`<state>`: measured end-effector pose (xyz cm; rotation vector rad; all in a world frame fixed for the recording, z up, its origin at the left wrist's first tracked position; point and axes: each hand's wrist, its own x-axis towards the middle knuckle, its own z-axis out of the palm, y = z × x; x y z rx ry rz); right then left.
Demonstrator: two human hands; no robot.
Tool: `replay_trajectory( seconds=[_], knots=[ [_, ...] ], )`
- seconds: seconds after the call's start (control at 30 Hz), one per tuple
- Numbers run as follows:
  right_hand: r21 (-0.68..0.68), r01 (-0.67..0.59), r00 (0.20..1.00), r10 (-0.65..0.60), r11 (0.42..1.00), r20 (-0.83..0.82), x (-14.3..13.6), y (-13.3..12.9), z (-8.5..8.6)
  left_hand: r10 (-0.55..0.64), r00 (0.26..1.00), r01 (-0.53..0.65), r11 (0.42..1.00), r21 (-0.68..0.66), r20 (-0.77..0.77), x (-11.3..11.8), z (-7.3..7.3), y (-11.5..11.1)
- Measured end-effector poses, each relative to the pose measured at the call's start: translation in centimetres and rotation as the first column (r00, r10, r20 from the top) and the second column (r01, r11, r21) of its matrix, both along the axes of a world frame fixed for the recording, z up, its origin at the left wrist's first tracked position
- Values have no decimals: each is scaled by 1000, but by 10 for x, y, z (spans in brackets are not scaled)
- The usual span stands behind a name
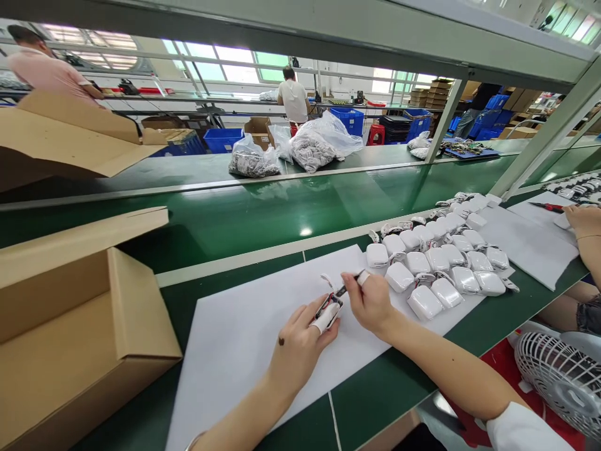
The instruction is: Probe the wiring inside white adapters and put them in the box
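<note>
My left hand [300, 347] is closed round a small white device [328, 313] whose open side shows dark parts and red wire. My right hand [370, 304] pinches a thin dark tool [345, 289], its tip at the upper edge of the device. Both hands are over a white sheet [235, 351] on the green bench. Right of my right hand lie several rows of rounded white cases [425, 302], with small curved parts among them.
An open cardboard box [145, 313] stands at the left. Plastic bags [312, 147] of parts lie beyond the green belt [263, 216]. At the right edge are another person's hand [585, 222] and a fan [558, 376]. A slanted post [549, 131] rises behind the cases.
</note>
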<state>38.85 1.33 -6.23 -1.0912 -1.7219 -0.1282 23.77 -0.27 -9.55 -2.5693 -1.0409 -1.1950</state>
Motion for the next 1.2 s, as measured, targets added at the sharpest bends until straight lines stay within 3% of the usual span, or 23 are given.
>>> replay_trajectory(
  seconds=[0.07,0.2,0.37,0.57,0.9,1.07,1.2],
  knots=[
    [54,-19,1000,21,998,-20,2,1,3,-7,1000,7,1000,21,26,0,0,0],
    [13,-84,996,84,996,29,2,4,-2,2,996,-6,999,41,94,-2,-3,-1],
    [-22,-114,993,115,993,16,3,5,-8,98,987,-94,995,-33,126,-2,-6,-1],
    [-29,-170,985,169,985,-41,4,5,-4,86,988,-81,996,-49,128,-1,-6,-2],
    [-83,-45,992,55,996,116,0,8,-7,84,991,-80,996,-34,105,-1,-5,-1],
    [-15,-9,994,11,1000,112,-2,4,-10,84,992,-84,996,-9,95,0,-3,-2],
    [-40,-37,997,40,998,63,0,3,-6,89,991,-91,996,18,99,0,-3,-2]
  ],
)
